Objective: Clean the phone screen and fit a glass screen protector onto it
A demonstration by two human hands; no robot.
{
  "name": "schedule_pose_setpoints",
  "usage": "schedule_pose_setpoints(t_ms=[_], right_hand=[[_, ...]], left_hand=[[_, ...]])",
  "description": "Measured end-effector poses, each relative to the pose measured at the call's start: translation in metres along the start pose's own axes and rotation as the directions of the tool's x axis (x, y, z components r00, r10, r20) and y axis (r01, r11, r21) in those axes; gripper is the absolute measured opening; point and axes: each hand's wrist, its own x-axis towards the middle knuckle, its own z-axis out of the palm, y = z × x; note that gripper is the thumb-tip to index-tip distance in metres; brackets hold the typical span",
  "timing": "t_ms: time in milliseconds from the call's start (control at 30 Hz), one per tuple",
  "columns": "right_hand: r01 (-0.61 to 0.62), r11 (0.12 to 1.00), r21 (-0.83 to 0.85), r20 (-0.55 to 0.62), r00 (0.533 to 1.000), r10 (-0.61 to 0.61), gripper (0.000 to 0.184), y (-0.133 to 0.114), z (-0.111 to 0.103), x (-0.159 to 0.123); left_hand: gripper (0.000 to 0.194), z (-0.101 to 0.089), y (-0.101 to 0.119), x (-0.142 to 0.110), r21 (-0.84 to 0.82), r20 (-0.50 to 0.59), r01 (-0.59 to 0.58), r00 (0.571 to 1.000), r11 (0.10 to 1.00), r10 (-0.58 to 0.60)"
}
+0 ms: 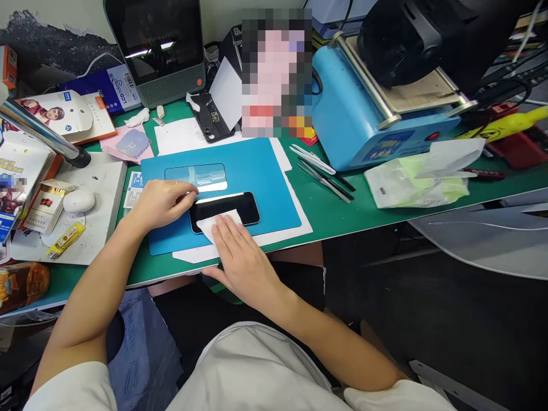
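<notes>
A phone (245, 205) with a dark screen lies face up on a blue mat (274, 177). My right hand (244, 257) holds a white wipe (208, 224) under its long, straight fingers, pressed onto the screen's near side; its thumb sticks out to the left. At the phone's upper left corner is my left hand (165, 202), with fingers curled in and thumb against them; whatever is between them is hidden. Just beyond the phone, a clear glass screen protector (205, 176) with a dark edge lies on the mat, close to my left fingertips.
To the right lie tweezers (327, 182), a pack of wipes (411, 185) and a blue machine (351, 108). A dark phone part (214, 123) and a tablet-like screen (156, 45) stand behind. At left are a cigarette pack (47, 208), a yellow lighter (66, 240) and a lamp pole (47, 134).
</notes>
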Motion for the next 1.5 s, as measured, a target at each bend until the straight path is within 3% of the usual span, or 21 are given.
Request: schedule_pose_setpoints(t_ms=[400,667,900,1000,1067,1167,1233,1367,1500], right_hand=[[0.083,0.995,0.054,0.042,0.995,-0.085,0.097,-0.012,0.004,0.039],[0.107,0.988,0.115,0.061,0.992,-0.114,0.065,0.008,-0.011,0.034],[0.077,0.985,0.155,0.100,0.991,-0.093,0.065,0.017,-0.003,0.051],[0.102,0.973,0.208,-0.003,0.995,-0.103,0.066,0.027,-0.004,0.050],[0.095,0.958,0.270,-0.155,0.987,-0.054,0.056,0.036,-0.007,0.045],[0.071,0.931,0.357,-0.381,0.922,0.076,0.031,0.043,-0.012,0.038],[0.076,0.927,0.368,-0.427,0.899,0.096,0.023,0.042,-0.012,0.038],[0.091,0.949,0.302,-0.298,0.954,0.003,0.026,0.031,-0.005,0.049],[0.082,0.963,0.256,-0.215,0.976,-0.026,0.032,0.025,0.004,0.062]], left_hand=[[0.054,-0.004,0.002,-0.001,-0.035,0.013,0.006,1.000,0.999,-0.005],[0.058,-0.006,0.002,-0.002,-0.036,0.035,0.000,0.999,0.999,0.001],[0.062,-0.006,0.000,-0.001,-0.015,0.075,0.025,0.997,1.000,-0.024],[0.065,-0.006,-0.002,-0.002,-0.021,0.063,0.051,0.997,0.998,-0.049],[0.066,-0.006,-0.003,-0.002,-0.016,0.061,0.061,0.996,0.998,-0.060],[0.067,-0.006,-0.003,-0.002,-0.008,0.073,0.061,0.996,0.998,-0.060],[0.067,-0.006,-0.003,-0.002,-0.003,0.076,0.061,0.995,0.998,-0.060],[0.066,-0.007,-0.003,-0.002,0.000,0.063,0.063,0.996,0.998,-0.063],[0.064,-0.007,-0.003,-0.002,0.000,0.052,0.051,0.997,0.999,-0.051]])
